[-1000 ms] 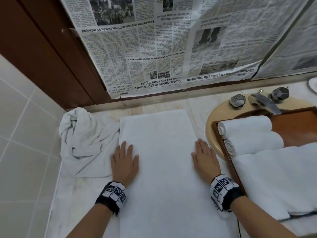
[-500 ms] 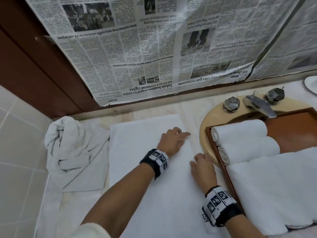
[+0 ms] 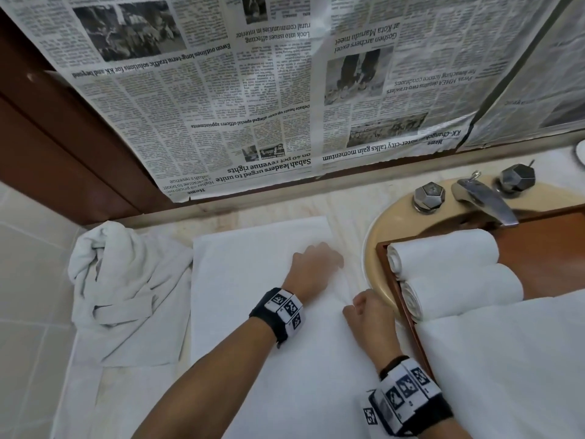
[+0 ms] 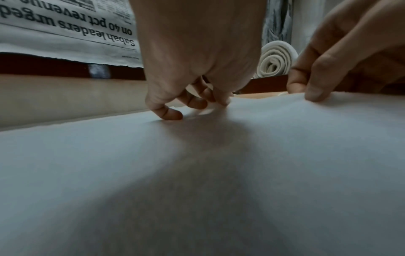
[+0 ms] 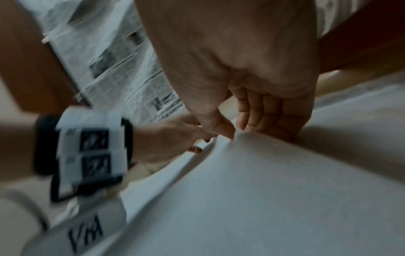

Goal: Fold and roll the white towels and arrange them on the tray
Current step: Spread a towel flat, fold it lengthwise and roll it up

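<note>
My left hand (image 3: 316, 267) and right hand (image 3: 370, 315) each pinch the right edge of the flat white terry towel (image 3: 253, 312); soft, limp, so I judge edge-holds suit it best.

Upside-down newspaper (image 3: 253, 90) hangs behind the counter; a faucet (image 3: 484, 201) stands over the sink (image 3: 376, 245).

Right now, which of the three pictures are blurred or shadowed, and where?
Head view: mostly sharp, evenly lit, though the left hand has smeared fingertips and straight edges bend near the borders. Left wrist view: a dark shadow lies on the flat towel under the hand, and the near cloth is soft. Right wrist view: strong motion blur on the wristband and newspaper.
</note>
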`<state>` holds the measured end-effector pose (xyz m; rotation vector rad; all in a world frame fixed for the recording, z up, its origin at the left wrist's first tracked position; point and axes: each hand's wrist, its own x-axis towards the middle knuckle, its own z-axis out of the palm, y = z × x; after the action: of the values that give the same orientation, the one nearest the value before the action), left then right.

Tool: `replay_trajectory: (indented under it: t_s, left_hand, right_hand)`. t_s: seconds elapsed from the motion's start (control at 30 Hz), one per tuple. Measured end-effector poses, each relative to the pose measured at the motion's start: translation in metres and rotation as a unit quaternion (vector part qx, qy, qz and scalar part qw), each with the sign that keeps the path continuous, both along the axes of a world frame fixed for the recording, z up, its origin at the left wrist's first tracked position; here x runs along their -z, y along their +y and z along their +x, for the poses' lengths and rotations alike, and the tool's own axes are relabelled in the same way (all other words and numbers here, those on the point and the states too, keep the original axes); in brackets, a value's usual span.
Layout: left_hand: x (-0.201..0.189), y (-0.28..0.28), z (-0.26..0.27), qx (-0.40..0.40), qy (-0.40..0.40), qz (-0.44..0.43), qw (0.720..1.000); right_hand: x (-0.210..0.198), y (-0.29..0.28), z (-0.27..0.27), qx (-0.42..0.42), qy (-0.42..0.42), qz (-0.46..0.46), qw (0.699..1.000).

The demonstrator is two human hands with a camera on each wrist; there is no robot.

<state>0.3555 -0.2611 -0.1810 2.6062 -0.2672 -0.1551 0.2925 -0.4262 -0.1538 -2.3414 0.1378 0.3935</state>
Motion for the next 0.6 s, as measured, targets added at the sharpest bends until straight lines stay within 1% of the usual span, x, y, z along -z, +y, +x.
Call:
replay_trajectory:
  t_s: [0.07,0.13,0.2,0.3,0.4,0.47,0.53,0.6]
  left_hand:
    - [0.002,-0.001,-0.004,-0.018,-0.009,-0.031,0.999]
    - [0.003,-0.003,-0.006,-0.031,-0.014,-0.056,0.998]
    - [0.003,-0.008,-0.006,-0.04,-0.022,-0.069,0.997]
    - [0.0,-0.022,0.0,-0.049,-0.021,-0.089,0.995]
    - [-0.01,-0.037,0.005,-0.055,-0.007,-0.12,0.991]
    - [-0.014,-0.033,0.001,-0.063,-0.015,-0.154,0.986]
    - [-0.021,-0.015,-0.012,-0.083,-0.056,-0.204,0.974]
    - [-0.033,0.014,-0.032,-0.114,-0.106,-0.255,0.954]
  right_hand:
    - [-0.003,-0.006,0.003,0.027,0.028,0.033,0.999]
    - [-0.005,-0.01,0.003,0.04,0.031,0.045,0.998]
    - [-0.011,-0.013,0.0,0.049,0.014,0.05,0.997]
    - [-0.022,-0.018,-0.001,0.05,-0.036,0.036,0.997]
    - [-0.031,-0.019,-0.004,0.025,-0.091,-0.012,0.995]
    - [-0.039,-0.014,-0.009,0.001,-0.12,-0.035,0.992]
    - [-0.051,-0.002,-0.014,-0.03,-0.139,-0.044,0.989]
    - [-0.063,0.019,-0.019,-0.076,-0.147,-0.057,0.985]
